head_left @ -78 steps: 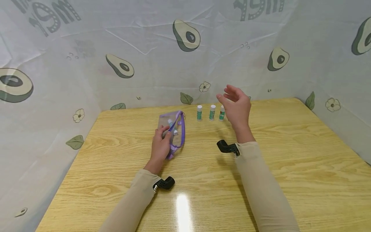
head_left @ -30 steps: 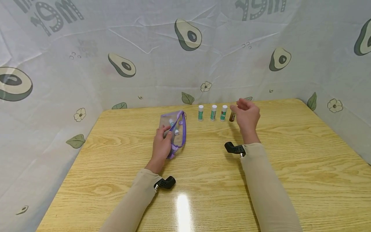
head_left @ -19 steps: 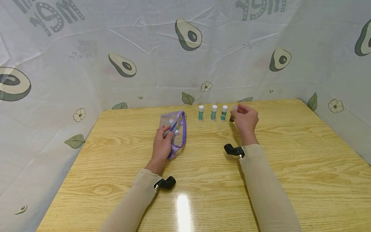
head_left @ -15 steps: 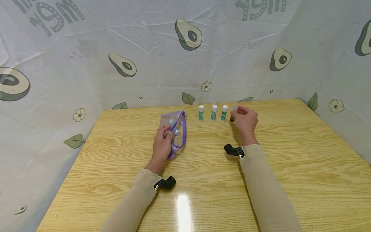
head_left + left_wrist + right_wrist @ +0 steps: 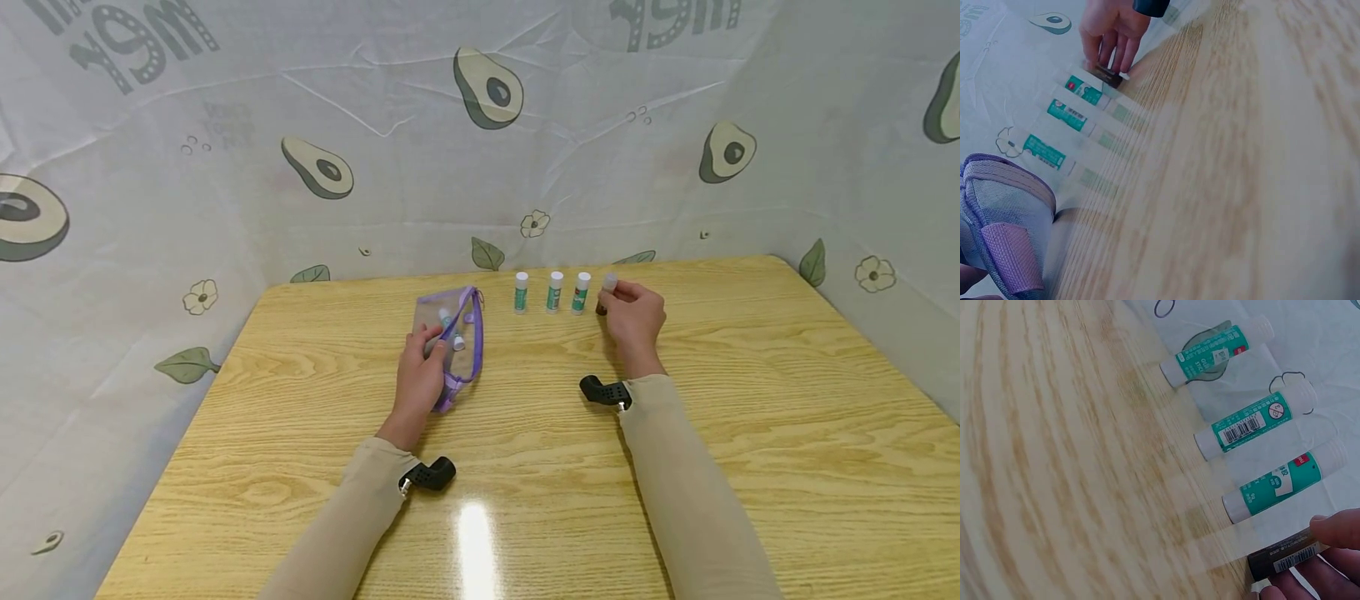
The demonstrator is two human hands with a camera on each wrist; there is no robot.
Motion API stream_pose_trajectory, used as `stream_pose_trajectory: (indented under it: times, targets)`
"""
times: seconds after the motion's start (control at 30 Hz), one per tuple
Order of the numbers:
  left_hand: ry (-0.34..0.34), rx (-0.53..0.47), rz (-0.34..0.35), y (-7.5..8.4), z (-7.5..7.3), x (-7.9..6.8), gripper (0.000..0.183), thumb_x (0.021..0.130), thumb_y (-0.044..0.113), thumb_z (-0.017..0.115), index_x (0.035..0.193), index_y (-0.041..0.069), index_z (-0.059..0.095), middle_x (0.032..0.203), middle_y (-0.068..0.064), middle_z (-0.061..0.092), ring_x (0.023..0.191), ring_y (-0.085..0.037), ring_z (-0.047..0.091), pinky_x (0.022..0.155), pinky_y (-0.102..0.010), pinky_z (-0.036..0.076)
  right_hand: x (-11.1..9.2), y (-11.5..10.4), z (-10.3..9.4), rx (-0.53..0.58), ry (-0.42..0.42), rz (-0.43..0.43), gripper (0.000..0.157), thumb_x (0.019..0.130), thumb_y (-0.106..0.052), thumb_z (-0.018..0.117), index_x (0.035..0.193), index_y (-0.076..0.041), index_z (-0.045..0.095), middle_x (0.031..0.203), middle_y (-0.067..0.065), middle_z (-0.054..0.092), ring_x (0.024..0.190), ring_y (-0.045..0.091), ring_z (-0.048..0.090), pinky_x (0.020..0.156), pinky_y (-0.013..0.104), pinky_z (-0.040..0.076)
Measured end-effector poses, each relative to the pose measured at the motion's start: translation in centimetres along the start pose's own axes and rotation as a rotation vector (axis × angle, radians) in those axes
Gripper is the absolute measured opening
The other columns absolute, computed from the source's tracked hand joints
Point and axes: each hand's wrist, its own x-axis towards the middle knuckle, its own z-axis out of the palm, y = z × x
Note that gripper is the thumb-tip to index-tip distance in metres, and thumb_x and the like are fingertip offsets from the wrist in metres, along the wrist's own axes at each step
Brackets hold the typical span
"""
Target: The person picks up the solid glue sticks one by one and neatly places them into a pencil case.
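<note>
At the back of the table, my right hand [image 5: 636, 321] pinches a small dark brown tube [image 5: 1282, 555] with a pale cap, thumb on one side and fingers on the other. The tube stands upright at the right end of a row. To its left are three upright glue sticks [image 5: 1285, 484] with green labels and white caps. My left hand [image 5: 418, 371] grips the near left side of a mesh zip pouch [image 5: 477, 354] with purple trim, its mouth spread. Through the mesh shows another glue stick [image 5: 458, 342], lying slantwise. Some left fingertips are hidden by the pouch.
The wooden table [image 5: 525, 467] ends at a white cloth backdrop [image 5: 405, 108] printed with avocados, close behind the row. A black wrist mount [image 5: 433, 473] sits on the left sleeve, and another black mount [image 5: 600, 390] on the right.
My right hand has come down from above the row's right side and moved slightly right. Its thumb and fingers have taken hold of the brown tube. The left hand and pouch have stayed put.
</note>
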Motion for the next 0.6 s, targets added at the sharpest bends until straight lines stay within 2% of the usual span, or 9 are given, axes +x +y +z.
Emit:
stream_pose_trajectory:
  times: [0.2, 0.43, 0.6]
  targets:
    - [-0.007, -0.004, 0.009, -0.1, 0.14, 0.08, 0.044, 0.112, 0.025, 0.048, 0.153, 0.011, 0.054, 0.178, -0.008, 0.023, 0.169, -0.032, 0.003, 0.136, -0.056, 0.008, -0.04, 0.22, 0.05, -0.001, 0.005, -0.029, 0.038, 0.102, -0.018, 0.071, 0.137, -0.002, 0.07, 0.135, 0.019, 0.073, 0.127, 0.03, 0.067, 0.106, 0.039, 0.055]
    - [-0.008, 0.011, 0.013, -0.22, 0.06, 0.08, 0.044, 0.113, 0.025, 0.047, 0.154, 0.011, 0.054, 0.178, -0.008, 0.023, 0.169, -0.03, 0.003, 0.136, -0.055, 0.007, -0.08, 0.08, 0.07, -0.016, 0.013, -0.024, 0.038, 0.103, -0.02, 0.07, 0.137, -0.004, 0.071, 0.135, 0.017, 0.073, 0.125, 0.028, 0.067, 0.091, 0.026, 0.053]
    - [-0.011, 0.009, 0.007, -0.2, 0.06, 0.06, 0.044, 0.113, 0.025, 0.047, 0.154, 0.012, 0.053, 0.179, -0.008, 0.023, 0.169, -0.03, 0.003, 0.136, -0.055, 0.007, -0.1, -0.04, 0.02, -0.011, 0.017, -0.022, 0.038, 0.103, -0.021, 0.07, 0.137, -0.005, 0.071, 0.135, 0.016, 0.072, 0.125, 0.026, 0.066, 0.093, 0.027, 0.054]
